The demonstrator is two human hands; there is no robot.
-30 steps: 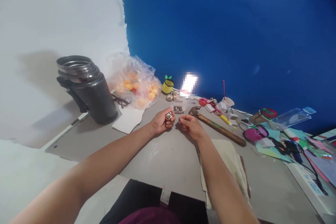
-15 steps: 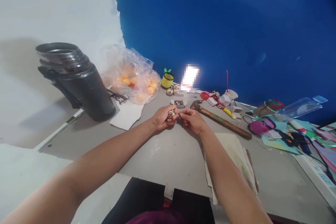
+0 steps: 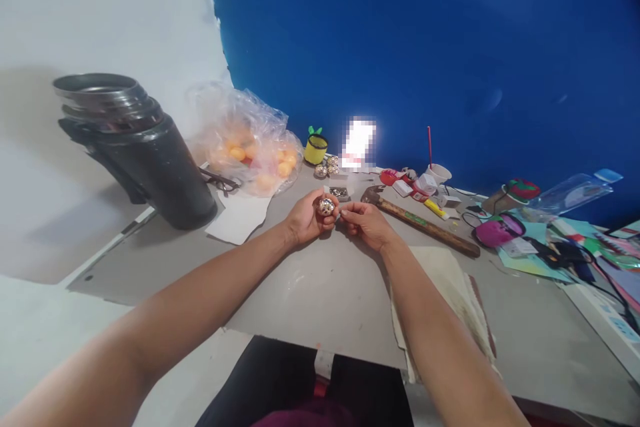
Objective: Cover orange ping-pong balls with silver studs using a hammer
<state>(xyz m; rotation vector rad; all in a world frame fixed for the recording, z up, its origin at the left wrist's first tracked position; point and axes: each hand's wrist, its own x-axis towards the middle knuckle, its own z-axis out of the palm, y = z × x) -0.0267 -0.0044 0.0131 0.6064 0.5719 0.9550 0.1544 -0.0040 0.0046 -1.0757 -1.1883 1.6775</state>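
My left hand (image 3: 309,219) is closed around a shiny, gold-silver studded ball (image 3: 326,207), which shows between its thumb and fingers. Close on its right, my right hand (image 3: 364,221) has thumb and forefinger pinched together; whatever sits between the tips is too small to make out. Just beyond the hands lies a small open tray (image 3: 339,193) of tiny shiny pieces. Farther back, several similar studded balls (image 3: 321,171) rest beside a yellow mesh cup (image 3: 316,149) with green leaf shapes.
At left stand a large dark thermos (image 3: 150,153) and a clear bag of orange balls (image 3: 260,157), with white paper (image 3: 239,217) in front. To the right lie a hammer (image 3: 425,221), a folded cloth (image 3: 440,287), a white cup (image 3: 438,175), and a plastic bottle (image 3: 570,197).
The ball in my left hand has turned and shows more of its surface, as the fingers have loosened a little. My right hand keeps its pinch. The whole view has shifted slightly.
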